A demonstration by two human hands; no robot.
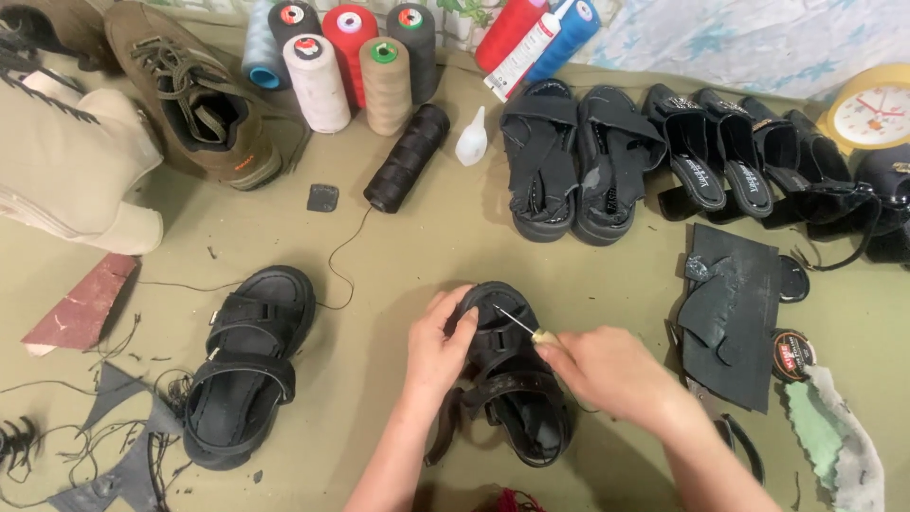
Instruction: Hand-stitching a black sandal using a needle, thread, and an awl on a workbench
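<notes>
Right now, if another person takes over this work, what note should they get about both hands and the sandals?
Left hand: grips the toe end of the black sandal on the cloth.
Right hand: holds an awl, its tip at the front strap of the sandal.
Second sandal: lies apart to the left, untouched.
Black thread spool: above, loose thread trailing toward the sandals.
Done: I cannot see any finished stitches.
Left: the work at the front strap seems in progress; the second sandal probably comes after.
</notes>
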